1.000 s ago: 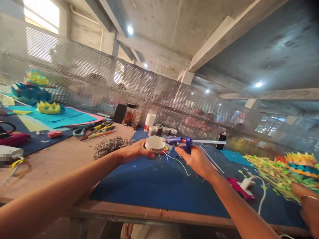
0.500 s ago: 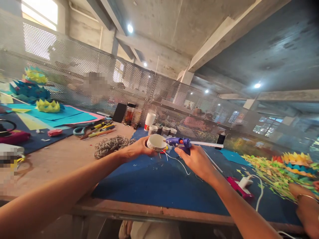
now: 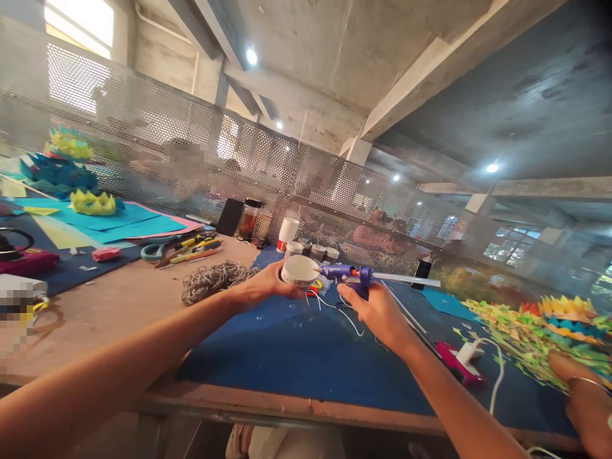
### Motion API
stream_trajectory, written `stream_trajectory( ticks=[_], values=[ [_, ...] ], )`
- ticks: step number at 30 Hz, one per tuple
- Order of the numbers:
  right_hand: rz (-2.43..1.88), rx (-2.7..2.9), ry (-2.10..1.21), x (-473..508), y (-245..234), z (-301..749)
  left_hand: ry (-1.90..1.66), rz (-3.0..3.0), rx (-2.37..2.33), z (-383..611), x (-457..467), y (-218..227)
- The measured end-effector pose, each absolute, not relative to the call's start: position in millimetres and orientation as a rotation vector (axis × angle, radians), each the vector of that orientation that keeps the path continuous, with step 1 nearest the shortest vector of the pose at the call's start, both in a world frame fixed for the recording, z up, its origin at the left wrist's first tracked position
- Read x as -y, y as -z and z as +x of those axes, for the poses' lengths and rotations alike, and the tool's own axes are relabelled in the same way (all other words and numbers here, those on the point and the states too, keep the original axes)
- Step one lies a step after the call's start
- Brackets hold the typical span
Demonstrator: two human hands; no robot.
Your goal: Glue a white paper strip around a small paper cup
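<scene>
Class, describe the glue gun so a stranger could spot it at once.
Find the blue mat at centre. Above it, the right hand grips the glue gun. Unlike the white cup beside it, this is purple, with a pale stick jutting from its back.

We see a perforated metal screen (image 3: 315, 172) standing behind the counter (image 3: 119, 293), bare concrete beams (image 3: 444, 60) overhead, small bright ceiling lights (image 3: 252, 56), and a glaring window (image 3: 79, 29) at upper left.

Markings (image 3: 297, 283) on cup (image 3: 300, 270) illegible, co-worker's arm (image 3: 589, 401) cut by right edge, people (image 3: 373, 237) behind mesh (image 3: 310, 182) blurred
</scene>
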State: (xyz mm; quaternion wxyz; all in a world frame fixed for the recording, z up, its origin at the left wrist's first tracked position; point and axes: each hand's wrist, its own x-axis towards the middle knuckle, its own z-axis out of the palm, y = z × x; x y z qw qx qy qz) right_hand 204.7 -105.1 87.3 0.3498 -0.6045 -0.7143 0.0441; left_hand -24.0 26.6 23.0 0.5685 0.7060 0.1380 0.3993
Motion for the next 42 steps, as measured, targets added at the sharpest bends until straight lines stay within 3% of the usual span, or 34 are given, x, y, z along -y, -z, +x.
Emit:
stream_trajectory(
  ticks=[4, 9, 27, 42],
  values=[
    [-1.339, 1.658, -0.479, 96, -80, 208, -0.958, 1.611, -0.272, -23, -27, -22],
    [-1.088, 1.534, -0.65, 82, -74, 201, -0.916, 1.547, -0.131, -19, -25, -23],
    [-0.875, 1.336, -0.818, 19, -21, 178, -0.824, 1.318, -0.119, -10, -34, -3],
    [-0.986, 1.4, -0.78, 20, -12, 186, -0.917, 1.398, -0.291, -10, -24, -8]
  ],
)
